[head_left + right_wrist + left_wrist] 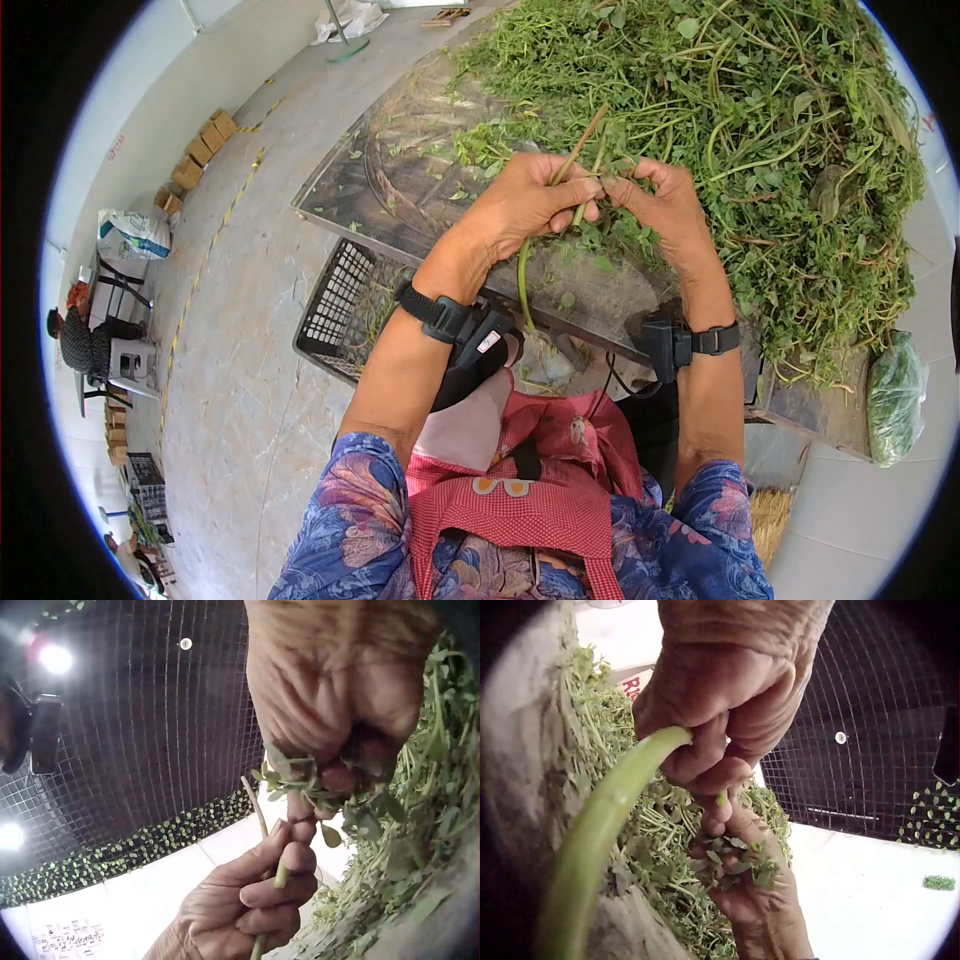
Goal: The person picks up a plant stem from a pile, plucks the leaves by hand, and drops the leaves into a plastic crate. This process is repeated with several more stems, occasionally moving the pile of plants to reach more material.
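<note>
My left hand (530, 205) grips green stems over the table's near edge. One thick stem (604, 817) curves down out of its curled fingers, and a brownish stalk (586, 140) sticks up past the thumb. Opposite it, my right hand (668, 208) pinches a small leafy sprig (296, 780) between thumb and fingers. The fingertips of both hands meet in front of the big heap of leafy greens (790, 130). In the right wrist view the cut end of a stem (280, 879) shows between the left fingers.
The heap covers most of the dark table (420, 150). A black plastic crate (340, 300) with plant scraps stands below the near edge. At the table's right corner lies a plastic bag of greens (895, 400). Cardboard boxes (200, 150) line the wall, and another person (85, 340) sits far left.
</note>
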`<state>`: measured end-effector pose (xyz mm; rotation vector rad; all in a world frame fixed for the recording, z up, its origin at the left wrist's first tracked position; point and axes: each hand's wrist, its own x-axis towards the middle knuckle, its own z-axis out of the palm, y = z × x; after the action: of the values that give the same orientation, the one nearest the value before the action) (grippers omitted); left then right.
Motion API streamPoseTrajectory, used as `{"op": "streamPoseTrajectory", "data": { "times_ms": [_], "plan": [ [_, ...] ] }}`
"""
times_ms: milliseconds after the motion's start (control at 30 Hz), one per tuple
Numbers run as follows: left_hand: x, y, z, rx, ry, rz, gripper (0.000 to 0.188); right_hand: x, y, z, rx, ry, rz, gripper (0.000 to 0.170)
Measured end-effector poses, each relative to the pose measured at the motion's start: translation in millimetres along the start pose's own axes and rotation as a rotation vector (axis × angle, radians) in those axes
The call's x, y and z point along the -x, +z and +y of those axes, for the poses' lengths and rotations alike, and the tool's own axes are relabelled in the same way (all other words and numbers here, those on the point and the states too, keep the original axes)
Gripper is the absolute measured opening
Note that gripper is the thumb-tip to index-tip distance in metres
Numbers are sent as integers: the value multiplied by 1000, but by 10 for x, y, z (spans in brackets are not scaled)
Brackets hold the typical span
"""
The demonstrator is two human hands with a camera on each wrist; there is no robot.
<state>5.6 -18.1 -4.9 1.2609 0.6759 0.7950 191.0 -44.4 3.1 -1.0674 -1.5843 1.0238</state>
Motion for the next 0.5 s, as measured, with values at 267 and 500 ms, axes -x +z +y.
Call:
{"op": "streamPoseTrajectory", "data": {
  "times_ms": [267, 500],
  "plan": [
    [-26, 6, -6, -143, 19, 40, 14, -85, 10, 135, 880, -268, 454, 18],
    [93, -40, 123, -50, 21, 98, 16, 501, -646, -337, -278, 80, 609, 27]
  ]
}}
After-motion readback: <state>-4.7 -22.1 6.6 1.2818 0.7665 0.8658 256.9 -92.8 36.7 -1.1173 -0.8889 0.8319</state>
